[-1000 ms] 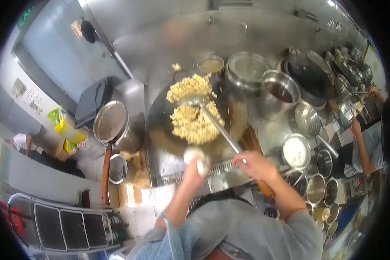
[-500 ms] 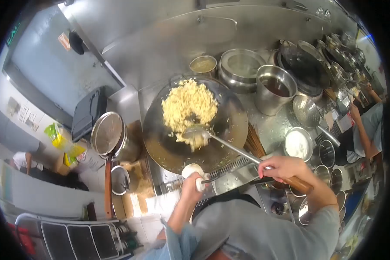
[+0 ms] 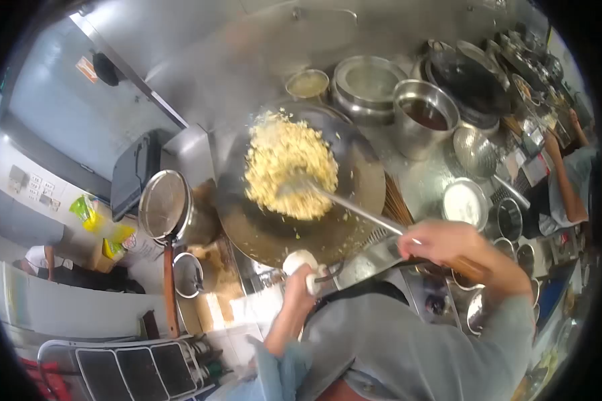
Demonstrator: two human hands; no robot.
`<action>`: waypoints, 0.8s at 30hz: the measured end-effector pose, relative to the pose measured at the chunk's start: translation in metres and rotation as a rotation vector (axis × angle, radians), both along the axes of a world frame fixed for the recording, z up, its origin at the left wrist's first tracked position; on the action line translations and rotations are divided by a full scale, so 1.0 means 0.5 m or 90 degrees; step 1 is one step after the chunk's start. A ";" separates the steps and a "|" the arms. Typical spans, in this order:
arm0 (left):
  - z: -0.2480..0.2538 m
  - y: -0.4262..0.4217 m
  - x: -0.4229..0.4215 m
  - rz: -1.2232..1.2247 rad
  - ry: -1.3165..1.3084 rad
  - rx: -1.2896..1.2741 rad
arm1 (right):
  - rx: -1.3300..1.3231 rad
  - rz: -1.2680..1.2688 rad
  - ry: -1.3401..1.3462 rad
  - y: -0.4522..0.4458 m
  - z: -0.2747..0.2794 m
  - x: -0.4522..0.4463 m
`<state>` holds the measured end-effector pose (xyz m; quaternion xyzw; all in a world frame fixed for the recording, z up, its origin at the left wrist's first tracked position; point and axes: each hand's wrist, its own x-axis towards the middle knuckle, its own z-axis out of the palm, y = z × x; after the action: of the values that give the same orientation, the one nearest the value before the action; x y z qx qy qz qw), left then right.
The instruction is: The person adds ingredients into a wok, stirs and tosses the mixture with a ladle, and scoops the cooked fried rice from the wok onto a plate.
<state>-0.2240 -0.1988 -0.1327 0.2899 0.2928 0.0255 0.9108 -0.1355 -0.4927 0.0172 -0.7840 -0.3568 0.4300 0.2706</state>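
A large dark wok (image 3: 362, 170) sits on the stove, holding a mound of yellow fried rice (image 3: 289, 157) with steam rising from it. My right hand (image 3: 441, 242) is closed round the wooden handle of a long metal ladle (image 3: 361, 212). The ladle's bowl lies in the rice near the middle of the wok. At the wok's near edge, my left hand (image 3: 297, 293) grips a folded white cloth (image 3: 299, 262). The cloth is pressed against the rim, and whether there is a wok handle under it is hidden.
To the left, a strainer (image 3: 164, 204) rests over a metal pot. A pot of dark liquid (image 3: 425, 117), a lidded pot (image 3: 369, 83) and a perforated skimmer (image 3: 475, 152) stand behind and right. A white-filled bowl (image 3: 463, 204) is near my right arm. Other people's arms (image 3: 562, 170) show far right.
The ladle bowl has moved from the rice's near edge further into it. The rice has spread nearer in the wok, and more steam rises. My left hand keeps its grip at the rim.
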 end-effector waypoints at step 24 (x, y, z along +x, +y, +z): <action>-0.068 -0.070 -0.045 -0.035 -0.062 0.306 | 0.112 -0.113 -0.173 0.123 -0.106 0.019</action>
<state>-0.2466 -0.2338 -0.1668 0.5044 0.2262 0.0837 0.8291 -0.1259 -0.4310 -0.0359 -0.8367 -0.3558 0.2614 0.3241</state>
